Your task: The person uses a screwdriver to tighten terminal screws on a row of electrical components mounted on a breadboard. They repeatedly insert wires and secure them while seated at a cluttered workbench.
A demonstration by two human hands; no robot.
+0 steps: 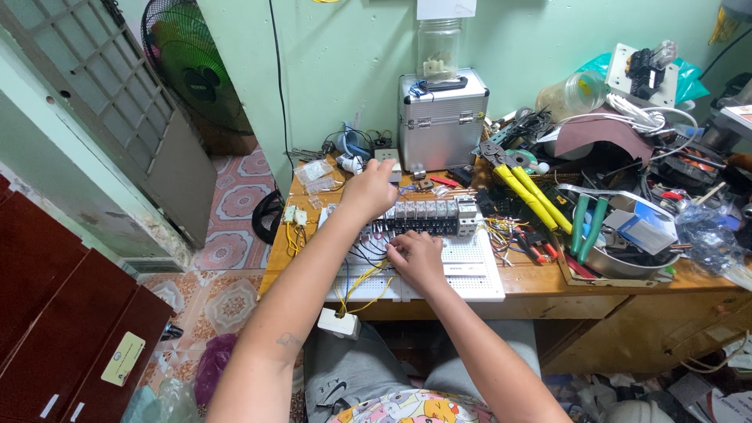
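A white perforated board [470, 278] lies on the wooden desk [595, 294] with a row of grey breakers [427, 210] mounted across it. My left hand [368, 188] reaches over the row's left end with its fingers curled; whatever is under them is hidden. My right hand [415, 258] rests on the board just below the breakers, and its fingertips pinch the black wires [372, 249] that hang from the row. Yellow wires [362, 283] trail off the board's front left corner.
A silver case [442, 117] and a plastic jar [439, 47] stand at the back. Yellow-handled cutters [533, 196], green-handled pliers [587, 223], a metal bowl [627, 262] and tangled cables crowd the right side. A white plug block [338, 323] hangs off the front edge. A fan [192, 66] stands to the left.
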